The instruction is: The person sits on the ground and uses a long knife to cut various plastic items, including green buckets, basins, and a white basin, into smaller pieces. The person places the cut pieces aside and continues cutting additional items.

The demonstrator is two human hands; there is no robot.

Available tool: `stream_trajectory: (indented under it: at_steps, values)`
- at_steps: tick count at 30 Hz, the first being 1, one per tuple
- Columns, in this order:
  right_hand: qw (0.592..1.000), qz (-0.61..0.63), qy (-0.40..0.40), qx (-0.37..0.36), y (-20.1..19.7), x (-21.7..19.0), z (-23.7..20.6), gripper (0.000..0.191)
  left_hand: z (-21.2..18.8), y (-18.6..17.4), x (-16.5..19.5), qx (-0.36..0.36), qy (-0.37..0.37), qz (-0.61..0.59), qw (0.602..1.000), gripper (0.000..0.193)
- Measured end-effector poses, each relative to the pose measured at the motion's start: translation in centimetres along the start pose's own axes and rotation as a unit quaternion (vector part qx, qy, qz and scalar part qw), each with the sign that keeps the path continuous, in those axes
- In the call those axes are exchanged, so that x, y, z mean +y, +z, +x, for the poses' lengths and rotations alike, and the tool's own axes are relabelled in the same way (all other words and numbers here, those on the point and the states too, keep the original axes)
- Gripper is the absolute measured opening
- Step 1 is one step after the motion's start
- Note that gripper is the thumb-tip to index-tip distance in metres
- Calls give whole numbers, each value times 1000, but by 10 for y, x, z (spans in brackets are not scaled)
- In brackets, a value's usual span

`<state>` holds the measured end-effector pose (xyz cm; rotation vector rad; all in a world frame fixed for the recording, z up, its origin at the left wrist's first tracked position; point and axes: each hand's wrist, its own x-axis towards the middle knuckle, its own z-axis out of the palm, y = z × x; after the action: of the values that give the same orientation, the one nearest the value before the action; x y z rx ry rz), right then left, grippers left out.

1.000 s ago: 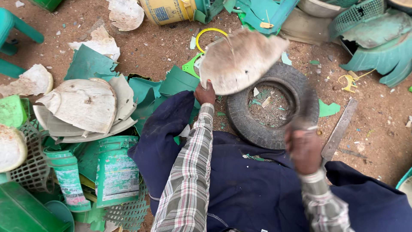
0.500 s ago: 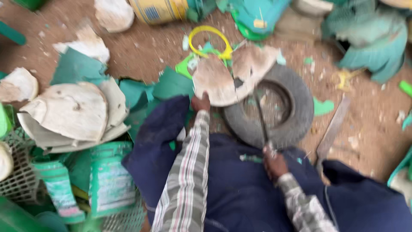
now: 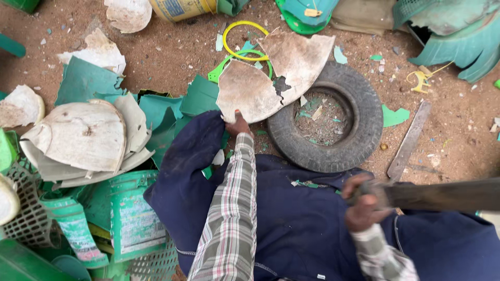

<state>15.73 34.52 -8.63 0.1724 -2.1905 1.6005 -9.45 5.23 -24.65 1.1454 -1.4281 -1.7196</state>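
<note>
My left hand (image 3: pixel 239 124) grips the near edge of a dirty whitish plastic piece (image 3: pixel 250 91), which lies split from a second shard (image 3: pixel 299 58) across the rim of a black tyre (image 3: pixel 328 117). My right hand (image 3: pixel 362 203) is closed on the handle of a long dark blade (image 3: pixel 442 195) that points right, low over my dark blue trousers. Small plastic chips lie inside the tyre.
A stack of whitish plastic pieces (image 3: pixel 83 138) and green shards (image 3: pixel 86 83) lies at left, with green tubs (image 3: pixel 130 216) and a mesh basket (image 3: pixel 28 218) below. A yellow ring (image 3: pixel 242 39), a metal bar (image 3: pixel 409 140) and green containers (image 3: pixel 458 31) sit on the dirt.
The blade came down on the whitish piece over the tyre, splitting it in two, then swung away to the right. My left hand kept its hold on the near piece.
</note>
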Motion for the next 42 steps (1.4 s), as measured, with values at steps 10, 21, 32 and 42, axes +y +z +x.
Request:
stream_trajectory:
  at_steps: [10, 21, 32, 42]
  values:
    - [875, -287, 312, -234, -10, 55, -30, 61, 8, -4, 6, 30, -269, -59, 961, 54]
    - [970, -160, 135, -128, 23, 53, 2, 66, 13, -6, -19, 10, -117, -93, 989, 57]
    - [869, -120, 459, -142, -74, 2, 64, 52, 18, -11, 4, 127, -202, -192, 952, 44]
    - [927, -52, 365, -63, -60, -45, 163, 78, 20, 170, 20, 42, -281, -290, 914, 42]
